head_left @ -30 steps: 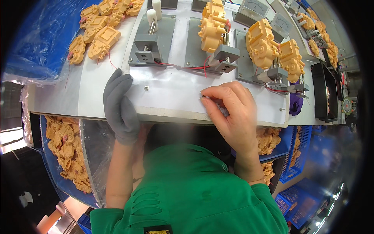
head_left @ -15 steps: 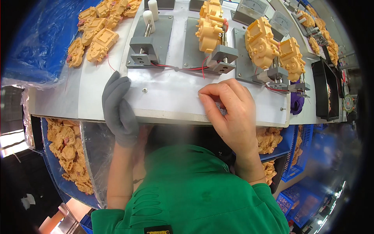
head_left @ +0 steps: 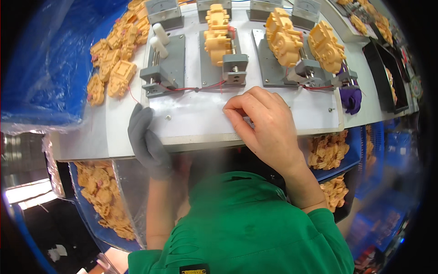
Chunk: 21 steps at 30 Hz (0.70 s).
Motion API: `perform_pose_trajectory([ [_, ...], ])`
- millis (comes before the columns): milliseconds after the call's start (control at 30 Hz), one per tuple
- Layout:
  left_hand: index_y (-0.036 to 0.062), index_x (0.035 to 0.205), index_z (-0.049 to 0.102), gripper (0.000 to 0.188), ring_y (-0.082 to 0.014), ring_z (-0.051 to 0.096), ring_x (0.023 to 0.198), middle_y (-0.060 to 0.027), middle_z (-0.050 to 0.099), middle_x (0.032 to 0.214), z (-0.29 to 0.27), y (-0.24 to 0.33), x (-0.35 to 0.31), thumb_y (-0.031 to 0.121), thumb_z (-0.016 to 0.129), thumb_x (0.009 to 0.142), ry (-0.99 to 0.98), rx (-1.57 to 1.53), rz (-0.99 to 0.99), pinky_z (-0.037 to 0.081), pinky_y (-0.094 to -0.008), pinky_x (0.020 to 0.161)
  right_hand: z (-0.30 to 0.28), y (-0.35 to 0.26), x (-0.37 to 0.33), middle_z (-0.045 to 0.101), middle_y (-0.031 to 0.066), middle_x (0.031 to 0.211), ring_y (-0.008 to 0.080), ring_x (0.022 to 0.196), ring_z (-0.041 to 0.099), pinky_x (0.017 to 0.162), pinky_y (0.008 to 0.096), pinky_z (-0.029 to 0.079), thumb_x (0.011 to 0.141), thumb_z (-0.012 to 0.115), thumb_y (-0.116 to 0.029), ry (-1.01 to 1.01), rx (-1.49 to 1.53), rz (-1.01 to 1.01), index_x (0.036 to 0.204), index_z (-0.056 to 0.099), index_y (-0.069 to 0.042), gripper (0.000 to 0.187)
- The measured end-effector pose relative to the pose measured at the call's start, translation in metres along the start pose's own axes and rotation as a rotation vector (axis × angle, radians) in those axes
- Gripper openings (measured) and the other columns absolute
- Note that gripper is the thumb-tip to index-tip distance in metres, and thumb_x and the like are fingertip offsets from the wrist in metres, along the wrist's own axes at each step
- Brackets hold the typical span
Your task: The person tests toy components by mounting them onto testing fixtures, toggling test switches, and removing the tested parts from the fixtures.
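Observation:
My left hand, in a grey glove, rests at the table's front edge with its fingers loosely curved and the thumb apart; I see nothing held. A thin red wire from a yellow plastic gearbox runs up to its fingertips. Bare, my right hand lies on the white board, thumb and index tip pinched together; whatever may be between them is hidden. Beyond it are grey fixtures: the left one carries two white pegs and no gearbox, while yellow gearboxes sit on the others.
Panel meters line the back. More gearboxes are piled at the left beside blue plastic sheeting. A purple cloth-like thing and a black tray are at the right. Bins of yellow parts stand below the table.
The whole view has shifted, so the fixtures appear lower and further left and the meters show more fully. Both hands keep nearly the same pose and place at the table edge.

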<state>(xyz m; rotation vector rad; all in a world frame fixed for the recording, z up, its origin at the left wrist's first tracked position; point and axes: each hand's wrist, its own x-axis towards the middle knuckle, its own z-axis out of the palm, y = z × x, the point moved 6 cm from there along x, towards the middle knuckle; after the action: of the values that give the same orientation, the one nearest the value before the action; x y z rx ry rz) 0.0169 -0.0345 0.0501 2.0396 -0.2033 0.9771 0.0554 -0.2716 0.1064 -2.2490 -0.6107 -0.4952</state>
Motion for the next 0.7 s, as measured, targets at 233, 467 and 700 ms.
perform_pose_trajectory([
  [233, -0.0052, 0.125, 0.058, 0.035, -0.0331, 0.048, 0.135, -0.0192, 0.059, 0.132, -0.002, 0.001, -0.004, 0.005, 0.038, 0.098, -0.041, 0.006, -0.164, 0.035, -0.0431, 0.115, -0.006, 0.002, -0.003, 0.061, 0.0037, 0.084, 0.0215, 0.071, 0.059, 0.070, 0.0346, 0.046, 0.083, 0.077, -0.013, 0.015, 0.066, 0.025, 0.101, 0.065, -0.009, 0.023],
  [467, -0.0036, 0.132, 0.056, 0.034, -0.0272, 0.059, 0.122, -0.0183, 0.064, 0.126, -0.034, 0.064, 0.083, 0.004, 0.042, 0.102, -0.040, -0.046, 0.108, 0.044, -0.0399, 0.108, -0.017, 0.011, -0.005, 0.061, 0.0084, 0.112, 0.0211, 0.092, 0.058, 0.080, 0.0318, 0.048, 0.082, 0.079, -0.009, 0.224, 0.459, 0.091, 0.134, 0.050, -0.008, 0.059],
  [700, 0.0017, 0.137, 0.056, 0.039, -0.0177, 0.058, 0.117, -0.0130, 0.062, 0.126, 0.047, 0.100, 0.174, 0.016, 0.057, 0.101, -0.544, 0.000, -0.073, 0.045, -0.0310, 0.100, -0.006, -0.001, -0.003, 0.059, 0.0131, 0.120, 0.0299, 0.103, 0.060, 0.089, 0.0399, 0.050, 0.083, 0.077, -0.006, 0.234, 0.481, -0.019, 0.138, 0.048, -0.007, 0.062],
])
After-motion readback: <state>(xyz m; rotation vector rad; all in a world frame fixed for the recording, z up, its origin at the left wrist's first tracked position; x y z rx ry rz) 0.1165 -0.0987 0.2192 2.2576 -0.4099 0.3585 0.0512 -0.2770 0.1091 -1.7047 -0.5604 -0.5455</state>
